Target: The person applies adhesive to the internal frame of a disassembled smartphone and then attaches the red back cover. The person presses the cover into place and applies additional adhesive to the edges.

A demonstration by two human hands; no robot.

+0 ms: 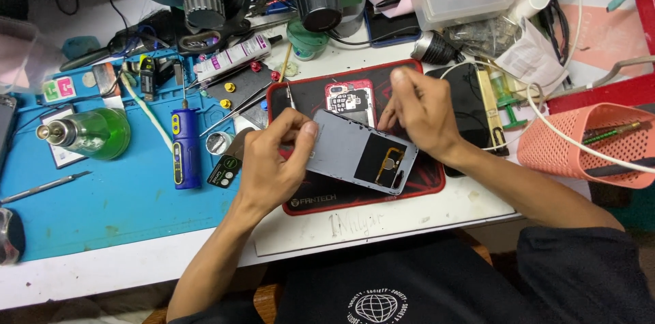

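— Cluttered repair tabletop (382,225), white at the near edge, with a blue silicone work mat (102,208) on the left and a black, red-bordered rectangular pad (355,198) in the middle.

— And on the pad?

— Grey rectangular phone back cover (348,150), lifted off and tilted, inner side up, dark square patch with a gold ring showing near its lower corner. Behind it, flat on the pad, red-framed opened phone body (351,102) with circuit parts bare around the camera end.

— So how far along?

— Judging by that: cover already separated from the body, insides exposed. No board or part seen taken out of the body yet, as far as can be told.

— Hands?

— Left hand (273,160) curled, thumb and fingertips pinching the cover's left edge, wrist resting low over the pad. Also pinching a thin metal tool (289,97) that points up past the fingers, or so it looks; exact grip hard to tell. Right hand (419,109) arched from above, fingertips pressed together on the cover's far right corner, index finger raised.

— Around them?

— Blue cylindrical electric screwdriver (185,146) upright on the mat, just left of the left hand. Green glass bottle with metal nozzle (92,133) lying further left. Pink plastic mesh basket (587,143) at the right edge, well apart.
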